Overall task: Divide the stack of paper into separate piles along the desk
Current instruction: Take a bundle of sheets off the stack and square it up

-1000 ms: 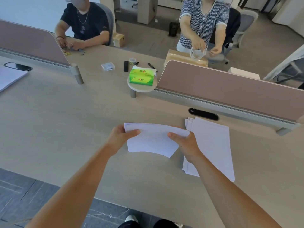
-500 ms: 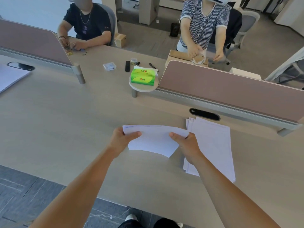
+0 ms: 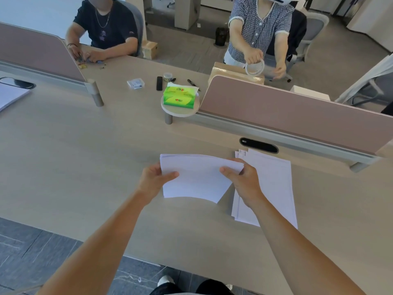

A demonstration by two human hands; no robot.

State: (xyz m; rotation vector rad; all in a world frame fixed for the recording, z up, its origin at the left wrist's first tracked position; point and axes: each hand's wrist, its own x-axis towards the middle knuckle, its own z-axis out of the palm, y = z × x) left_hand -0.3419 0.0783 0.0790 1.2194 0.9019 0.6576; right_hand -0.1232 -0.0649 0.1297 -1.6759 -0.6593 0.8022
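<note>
Green tissue box (image 3: 179,97) beyond held sheets (image 3: 196,177); stack (image 3: 274,184) right.

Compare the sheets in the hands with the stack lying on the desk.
The held sheets are gripped by the left hand and right hand; the stack lies flat on the desk. The held sheets bow upward; the stack is flat, edges fanned. The held sheets sit left of the stack. Both are white paper.

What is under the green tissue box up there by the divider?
The green tissue box sits on a small round shelf raised above the desk on a short post. The shelf surface directly beneath the box is covered, so anything there cannot be seen.
</note>
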